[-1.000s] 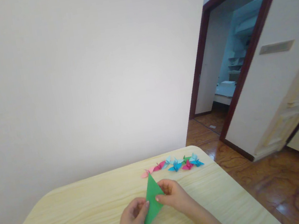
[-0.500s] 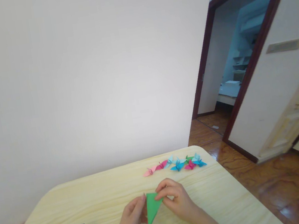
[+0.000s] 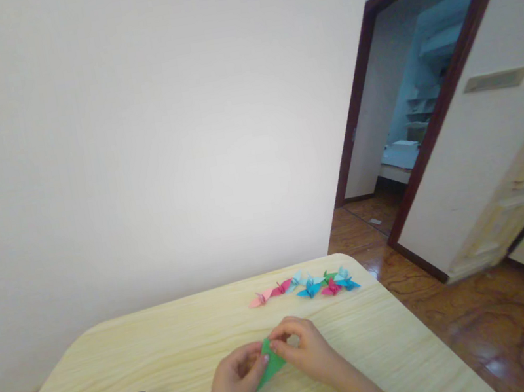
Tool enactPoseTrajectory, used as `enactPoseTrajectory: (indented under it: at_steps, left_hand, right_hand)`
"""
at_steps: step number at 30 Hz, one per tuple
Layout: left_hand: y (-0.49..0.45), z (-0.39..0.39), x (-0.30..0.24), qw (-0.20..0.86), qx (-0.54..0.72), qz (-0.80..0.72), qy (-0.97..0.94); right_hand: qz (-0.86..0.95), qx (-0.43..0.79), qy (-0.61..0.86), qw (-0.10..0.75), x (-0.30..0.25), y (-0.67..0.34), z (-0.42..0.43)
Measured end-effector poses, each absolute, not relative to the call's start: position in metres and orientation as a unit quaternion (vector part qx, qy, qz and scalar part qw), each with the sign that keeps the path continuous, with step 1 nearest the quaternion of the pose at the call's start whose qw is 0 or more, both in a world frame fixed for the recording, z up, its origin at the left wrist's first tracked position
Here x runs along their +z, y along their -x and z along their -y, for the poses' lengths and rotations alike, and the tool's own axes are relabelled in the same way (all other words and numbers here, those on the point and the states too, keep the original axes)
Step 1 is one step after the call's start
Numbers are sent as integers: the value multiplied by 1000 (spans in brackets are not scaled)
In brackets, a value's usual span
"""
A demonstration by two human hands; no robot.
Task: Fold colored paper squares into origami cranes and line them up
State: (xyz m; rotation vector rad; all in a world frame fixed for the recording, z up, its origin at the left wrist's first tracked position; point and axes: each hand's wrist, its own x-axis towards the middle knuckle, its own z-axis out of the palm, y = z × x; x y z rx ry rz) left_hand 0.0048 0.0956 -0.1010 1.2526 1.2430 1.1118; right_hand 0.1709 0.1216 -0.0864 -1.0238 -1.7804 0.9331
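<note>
A folded green paper (image 3: pixel 271 365) lies on the light wooden table (image 3: pixel 167 350), small and triangular. My left hand (image 3: pixel 232 386) pinches its left side with curled fingers. My right hand (image 3: pixel 303 348) pinches its upper right edge, fingertips pressed together on the fold. Both hands meet over the paper near the table's front middle. Most of the paper is hidden under my fingers.
A row of several small paper cranes (image 3: pixel 306 286), pink, light blue, blue and green, sits at the table's far right. A plain white wall stands behind. To the right are a dark-framed doorway (image 3: pixel 411 132) and a glossy brown floor (image 3: pixel 485 319).
The tall green triangle has been folded down into a much smaller shape. Both hands closed in over it and now press it lower on the table.
</note>
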Motion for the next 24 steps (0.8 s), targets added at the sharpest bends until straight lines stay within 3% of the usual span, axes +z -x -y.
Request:
enactPoseTrajectory:
  at_steps: [7,24]
  left_hand:
    - [-3,-93,-96,426,460,-557,-544]
    - [-4,-89,-100,317,496,-543,-599]
  right_hand:
    - [659,376,422,496,-88,-176,-129]
    - [663,371,404,509,-83,-177,-127]
